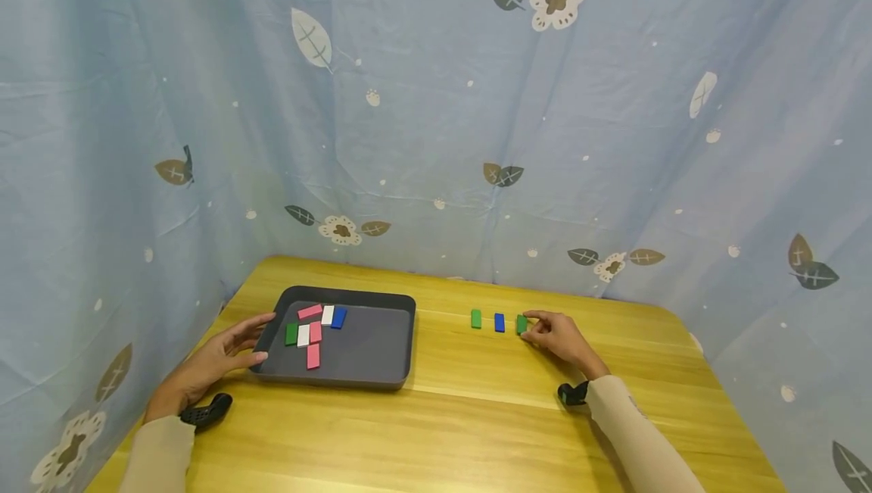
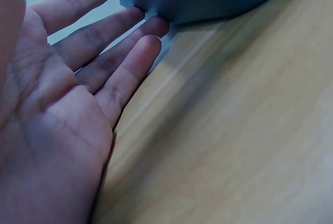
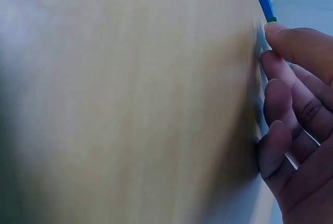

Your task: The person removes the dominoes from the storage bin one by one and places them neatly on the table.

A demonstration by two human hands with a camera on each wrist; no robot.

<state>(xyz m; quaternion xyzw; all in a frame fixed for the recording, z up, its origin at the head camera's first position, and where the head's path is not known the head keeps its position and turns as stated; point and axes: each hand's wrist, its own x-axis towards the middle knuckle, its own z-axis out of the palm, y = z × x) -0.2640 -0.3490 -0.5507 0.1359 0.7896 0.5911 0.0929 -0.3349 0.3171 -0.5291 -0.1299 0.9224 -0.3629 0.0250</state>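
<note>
A dark grey tray (image 1: 368,349) lies on the left side of the table. My left hand (image 1: 218,363) is at its left end; in the left wrist view, nearly straight fingers touch the tray's outer wall (image 2: 192,0). To the right of the tray, my right hand (image 1: 560,337) pinches a green domino tile (image 1: 521,325) between thumb and index finger, at the right end of a short row. A blue domino tile (image 1: 499,322) and another green domino tile (image 1: 475,319) make up the rest of that row. In the right wrist view, fingers hide most of the pinched tile.
Inside the tray are several flat tiles: pink (image 1: 313,357), white (image 1: 303,336), green (image 1: 291,334) and blue (image 1: 338,317). The yellow wooden table (image 1: 436,440) has a patterned blue curtain (image 1: 422,99) behind and at both sides.
</note>
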